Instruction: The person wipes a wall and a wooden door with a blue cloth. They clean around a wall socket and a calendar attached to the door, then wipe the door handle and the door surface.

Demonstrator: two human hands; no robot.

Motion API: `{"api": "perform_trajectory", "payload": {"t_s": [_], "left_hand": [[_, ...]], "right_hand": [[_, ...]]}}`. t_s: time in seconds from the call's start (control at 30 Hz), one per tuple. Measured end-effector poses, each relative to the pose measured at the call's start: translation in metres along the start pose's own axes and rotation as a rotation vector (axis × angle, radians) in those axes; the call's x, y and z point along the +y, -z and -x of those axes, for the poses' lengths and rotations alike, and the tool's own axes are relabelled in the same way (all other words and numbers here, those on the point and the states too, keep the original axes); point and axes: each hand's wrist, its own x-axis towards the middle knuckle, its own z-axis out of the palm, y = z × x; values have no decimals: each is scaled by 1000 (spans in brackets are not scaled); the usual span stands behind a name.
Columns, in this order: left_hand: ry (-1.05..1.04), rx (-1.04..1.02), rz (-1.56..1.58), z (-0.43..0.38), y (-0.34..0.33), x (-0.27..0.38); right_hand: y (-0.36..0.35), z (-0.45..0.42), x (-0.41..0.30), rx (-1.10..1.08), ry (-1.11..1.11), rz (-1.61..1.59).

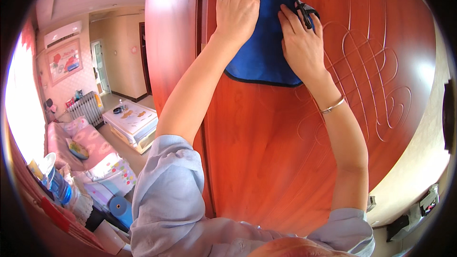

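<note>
A blue fabric piece with black edging [266,50] lies flat against a reddish-brown wooden door [257,142]. My left hand [238,10], with a ring on one finger, has its fingers curled at the upper left edge of the fabric; whether they pinch it is hidden. My right hand [303,39], a bangle on its wrist, rests over the right side of the fabric. A black strap or clip [305,16] shows at its fingers, beside a folded-back grey corner. The exact grip of this hand cannot be told.
Carved curved lines cover the door's right part. On the left are a low table with a white cloth [134,121], a pink-covered sofa [93,144], a radiator [85,109] and a blue water bottle [59,187]. Dark items [400,226] lie at the lower right by the wall.
</note>
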Motion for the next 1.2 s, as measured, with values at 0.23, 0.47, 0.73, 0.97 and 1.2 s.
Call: {"api": "perform_trajectory", "payload": {"t_s": [0.23,0.47,0.73,0.97,1.2], "left_hand": [[294,-76,546,11,-8,7],[218,247,437,-8,-60,-20],[176,258,457,-83,-90,-82],[101,261,190,-116,-121,-108],[181,127,186,-161,-111,-48]], "right_hand": [[-6,-35,-5,-128,-50,-55],[-44,-99,6,172,61,-97],[-36,-201,29,-168,-16,79],[-107,-204,58,35,-8,248],[-75,-197,132,108,37,203]]}}
